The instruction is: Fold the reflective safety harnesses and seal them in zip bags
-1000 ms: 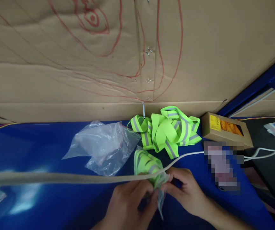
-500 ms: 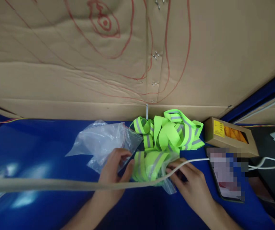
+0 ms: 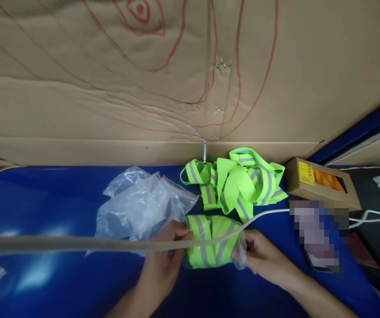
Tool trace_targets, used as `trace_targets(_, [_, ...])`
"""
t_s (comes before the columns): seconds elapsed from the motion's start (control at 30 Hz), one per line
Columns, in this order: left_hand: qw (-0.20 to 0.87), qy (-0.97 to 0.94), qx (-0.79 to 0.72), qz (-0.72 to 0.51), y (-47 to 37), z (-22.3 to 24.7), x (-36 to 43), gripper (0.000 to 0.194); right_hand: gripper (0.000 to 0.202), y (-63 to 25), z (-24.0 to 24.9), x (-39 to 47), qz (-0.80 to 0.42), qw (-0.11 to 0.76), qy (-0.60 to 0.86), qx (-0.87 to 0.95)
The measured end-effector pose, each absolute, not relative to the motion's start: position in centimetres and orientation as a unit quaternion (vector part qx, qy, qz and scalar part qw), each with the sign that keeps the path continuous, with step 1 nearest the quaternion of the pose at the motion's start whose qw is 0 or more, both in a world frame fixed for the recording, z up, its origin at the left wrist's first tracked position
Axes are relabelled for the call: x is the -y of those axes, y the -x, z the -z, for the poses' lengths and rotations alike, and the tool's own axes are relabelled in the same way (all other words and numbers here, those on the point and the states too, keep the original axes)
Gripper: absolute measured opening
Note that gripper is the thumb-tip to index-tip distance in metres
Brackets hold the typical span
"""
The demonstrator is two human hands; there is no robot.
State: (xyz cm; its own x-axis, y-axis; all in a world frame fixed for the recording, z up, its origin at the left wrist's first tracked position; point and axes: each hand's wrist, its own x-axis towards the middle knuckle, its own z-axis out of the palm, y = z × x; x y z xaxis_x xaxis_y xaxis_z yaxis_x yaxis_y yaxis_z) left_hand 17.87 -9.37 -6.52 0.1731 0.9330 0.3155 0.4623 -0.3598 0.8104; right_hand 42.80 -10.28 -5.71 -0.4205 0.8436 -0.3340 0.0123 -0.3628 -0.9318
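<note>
A folded fluorescent yellow-green reflective vest or strap (image 3: 198, 254) with grey stripes lies inside a clear plastic bag (image 3: 242, 254), held low over the blue table. At the bag's left end, my left hand (image 3: 165, 260) is closed, thumb and fingers pinching it. My right hand (image 3: 267, 256) grips the loose clear plastic at the right end. Just behind is a loose tangle of the same yellow-green reflective webbing (image 3: 239, 181). Several clear zip bags (image 3: 137, 203) lie in a pile behind and left of my left hand.
A white cable (image 3: 77, 244) crosses in front of the view, over the bag. On the right are a phone (image 3: 318, 265), partly blurred out, and a brown box (image 3: 294, 176) with a window. A cardboard wall (image 3: 309, 88) with red drawn lines rises behind the blue table (image 3: 57, 198).
The bagged bundle has shifted slightly right and toward me and now shows flatter and wider. My right hand has moved outward to the bag's right end. The view has tilted a little.
</note>
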Motion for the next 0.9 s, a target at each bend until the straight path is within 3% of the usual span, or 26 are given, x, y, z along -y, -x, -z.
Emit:
trace_targets(0.3, [0.250, -0.693, -0.422, -0.528, -15.9, 4.9, 11.5, 0.012, 0.005, -42.7, 4.7, 10.7, -0.680, 0.406, 0.435, 0.428])
trace_targets(0.47, [0.278, -0.637, -0.499, -0.518, -16.1, 5.1, 10.8, 0.003, 0.011, -43.4, 4.9, 10.8, -0.649, 0.462, 0.488, 0.357])
trace_targets(0.57, [0.311, -0.609, -0.524, -0.507, -16.4, 5.5, 10.4, 0.007, 0.006, -43.1, 5.0, 10.8, -0.615, 0.486, 0.524, 0.332])
trace_targets(0.7, [0.271, -0.535, -0.584, -0.546, -15.8, 4.9, 10.0, 0.020, 0.003, -43.5, 5.0, 10.3, -0.578, 0.544, 0.540, 0.280])
trace_targets(0.9, [0.297, -0.362, -0.629, -0.621, -13.7, 3.8, 8.6, 0.038, 0.015, -45.4, 4.6, 9.3, -0.551, 0.614, 0.511, 0.242])
